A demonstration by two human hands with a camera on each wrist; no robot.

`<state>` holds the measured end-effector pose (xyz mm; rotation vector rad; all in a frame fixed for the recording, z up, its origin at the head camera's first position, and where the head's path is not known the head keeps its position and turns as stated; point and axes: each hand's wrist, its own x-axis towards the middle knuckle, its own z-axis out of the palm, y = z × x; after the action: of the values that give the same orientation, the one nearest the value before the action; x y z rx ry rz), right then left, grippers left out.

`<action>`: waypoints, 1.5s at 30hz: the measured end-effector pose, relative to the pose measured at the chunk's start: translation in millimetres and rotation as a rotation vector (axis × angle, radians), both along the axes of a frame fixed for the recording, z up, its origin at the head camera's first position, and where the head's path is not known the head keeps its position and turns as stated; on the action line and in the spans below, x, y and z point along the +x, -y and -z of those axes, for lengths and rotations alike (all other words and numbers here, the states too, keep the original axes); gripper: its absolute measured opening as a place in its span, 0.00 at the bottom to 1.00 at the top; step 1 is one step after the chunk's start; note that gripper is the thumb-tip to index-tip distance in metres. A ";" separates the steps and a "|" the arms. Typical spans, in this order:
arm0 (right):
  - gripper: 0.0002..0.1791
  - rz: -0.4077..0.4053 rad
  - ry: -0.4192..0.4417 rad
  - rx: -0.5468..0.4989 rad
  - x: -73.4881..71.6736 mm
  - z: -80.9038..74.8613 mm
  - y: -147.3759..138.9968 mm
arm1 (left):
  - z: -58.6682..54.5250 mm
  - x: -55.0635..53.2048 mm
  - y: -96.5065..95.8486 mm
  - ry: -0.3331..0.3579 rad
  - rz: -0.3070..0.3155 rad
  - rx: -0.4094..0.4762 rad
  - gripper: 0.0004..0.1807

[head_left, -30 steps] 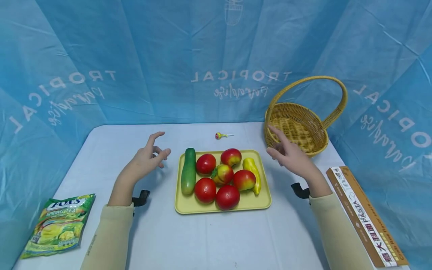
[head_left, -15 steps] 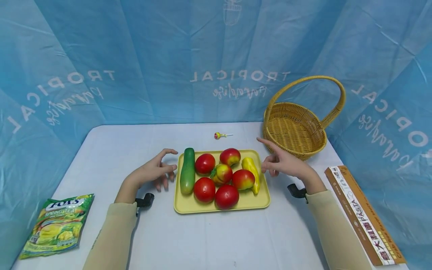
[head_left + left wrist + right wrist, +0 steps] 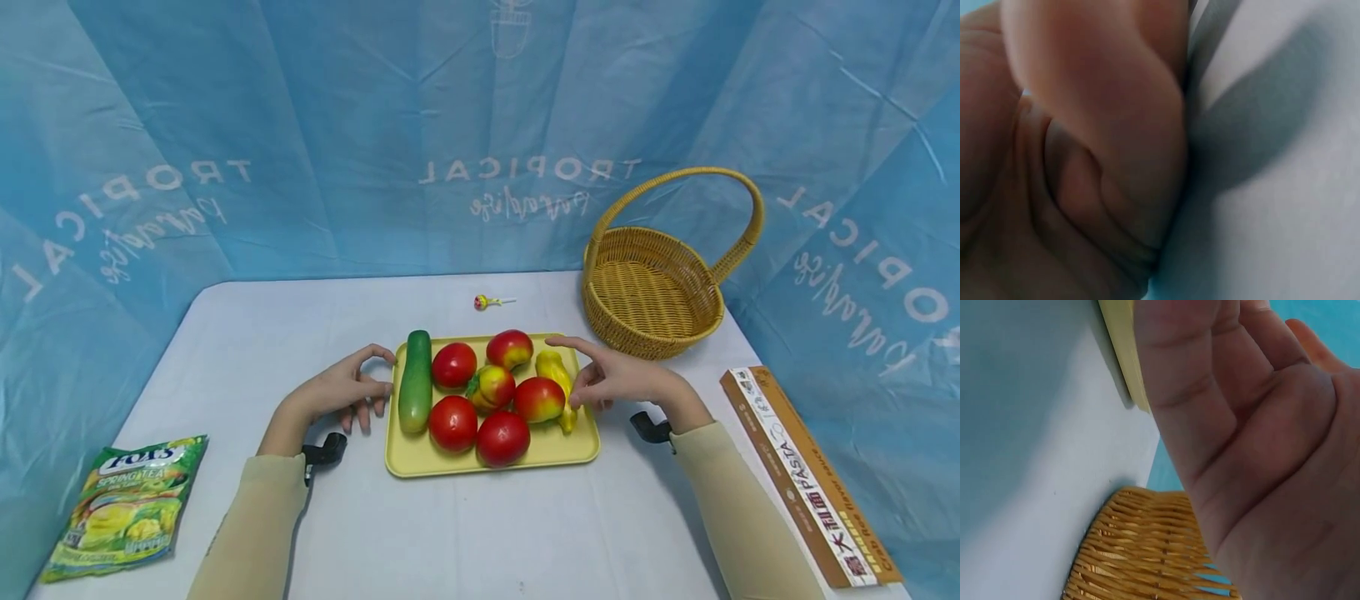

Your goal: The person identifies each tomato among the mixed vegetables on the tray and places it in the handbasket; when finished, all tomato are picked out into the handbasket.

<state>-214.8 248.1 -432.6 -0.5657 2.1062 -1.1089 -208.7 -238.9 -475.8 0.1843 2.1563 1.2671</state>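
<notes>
A yellow tray (image 3: 465,467) in the middle of the table bears a green cucumber (image 3: 416,383) on its left, several round red and red-yellow fruits (image 3: 503,438) and a long yellow fruit (image 3: 555,367) on its right. My left hand (image 3: 337,390) lies at the tray's left edge, index fingertip and thumb right at the rim beside the cucumber, other fingers loosely bent near the tabletop. My right hand (image 3: 622,379) reaches over the tray's right edge. Its index finger stretches above the yellow fruit's top, and its thumb overlaps that fruit. In the right wrist view the palm (image 3: 1260,437) shows nothing in it.
A wicker basket (image 3: 652,333) with a tall handle stands at the back right. A lollipop (image 3: 483,302) lies behind the tray. A brown pasta box (image 3: 813,483) lies at the right, a green FOX'S candy bag (image 3: 123,508) at the left. A blue curtain (image 3: 420,108) encloses the table.
Both hands have come in toward the tray and lower: the left moved right to the tray's left rim, the right moved left from beside the basket over the tray's right edge.
</notes>
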 end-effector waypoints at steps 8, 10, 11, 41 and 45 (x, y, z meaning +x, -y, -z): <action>0.48 -0.052 -0.038 0.035 3.6 -0.6 7.5 | -1.8 1.1 -4.7 -0.021 0.002 -0.029 0.32; 0.48 -0.058 -0.044 0.047 4.3 -0.7 9.4 | -2.5 0.8 -6.5 -0.019 0.002 -0.032 0.33; 0.47 -0.061 -0.044 0.051 4.5 -0.3 10.2 | -2.8 0.7 -7.3 -0.018 0.001 -0.033 0.33; 0.38 -0.081 -0.019 0.052 6.5 10.6 23.1 | -2.0 1.4 -8.7 -0.016 0.003 -0.039 0.35; 0.36 -0.085 -0.026 0.056 5.5 12.3 23.2 | -1.4 1.2 -8.6 -0.015 0.003 -0.046 0.35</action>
<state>-209.2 224.9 -444.9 -0.6402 2.1087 -0.9974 -207.5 -230.2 -474.3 0.1786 2.1954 1.2164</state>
